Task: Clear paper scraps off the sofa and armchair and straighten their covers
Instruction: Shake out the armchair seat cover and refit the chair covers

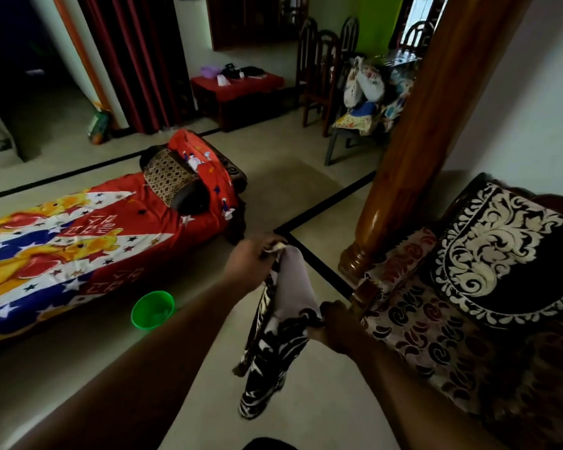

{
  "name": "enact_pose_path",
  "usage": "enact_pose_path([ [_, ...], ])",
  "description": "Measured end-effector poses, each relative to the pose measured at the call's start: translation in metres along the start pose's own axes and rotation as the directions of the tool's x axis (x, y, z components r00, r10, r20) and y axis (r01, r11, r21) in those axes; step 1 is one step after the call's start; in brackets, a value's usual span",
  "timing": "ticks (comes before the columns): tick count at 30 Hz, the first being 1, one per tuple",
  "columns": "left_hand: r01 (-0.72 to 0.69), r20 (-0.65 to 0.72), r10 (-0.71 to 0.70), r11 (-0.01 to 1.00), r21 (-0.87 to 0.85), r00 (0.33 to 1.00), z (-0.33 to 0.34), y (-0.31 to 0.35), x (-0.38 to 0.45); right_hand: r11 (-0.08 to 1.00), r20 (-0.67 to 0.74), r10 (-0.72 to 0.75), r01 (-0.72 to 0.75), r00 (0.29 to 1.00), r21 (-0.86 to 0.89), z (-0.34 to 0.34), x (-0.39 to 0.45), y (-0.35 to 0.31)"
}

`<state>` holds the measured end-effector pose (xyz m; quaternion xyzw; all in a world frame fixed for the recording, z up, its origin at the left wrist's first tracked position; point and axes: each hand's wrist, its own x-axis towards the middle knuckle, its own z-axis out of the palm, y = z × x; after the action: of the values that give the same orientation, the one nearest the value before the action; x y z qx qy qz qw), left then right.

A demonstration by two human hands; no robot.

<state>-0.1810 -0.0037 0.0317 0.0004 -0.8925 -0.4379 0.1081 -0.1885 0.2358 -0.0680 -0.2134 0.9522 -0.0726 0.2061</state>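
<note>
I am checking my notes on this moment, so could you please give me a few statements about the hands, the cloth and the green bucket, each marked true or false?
1. Both hands hold the black-and-white cover. True: the left hand grips its top edge and the right hand grips it lower down.
2. The cover lies flat on the armchair seat. False: it hangs in the air over the floor, beside the armchair.
3. The green bucket stands on the floor next to the sofa. True.
4. The green bucket sits on the armchair. False: it is on the floor.
5. The sofa wears a red cartoon-print cover. True.
</note>
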Motion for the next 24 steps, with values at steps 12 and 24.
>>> enact_pose_path([
  [12,0.302,-0.157,-0.259,0.78,0.548,0.953,-0.054,-0.064,-0.031,0.93,-0.532,0.226,-0.017,0.816,0.368,-0.037,-0.001,0.009],
  [24,0.21,-0.154,-0.146,0.765,0.609,0.977,-0.021,-0.039,-0.019,0.977,-0.509,0.213,-0.175,0.834,0.122,-0.079,0.008,0.024],
])
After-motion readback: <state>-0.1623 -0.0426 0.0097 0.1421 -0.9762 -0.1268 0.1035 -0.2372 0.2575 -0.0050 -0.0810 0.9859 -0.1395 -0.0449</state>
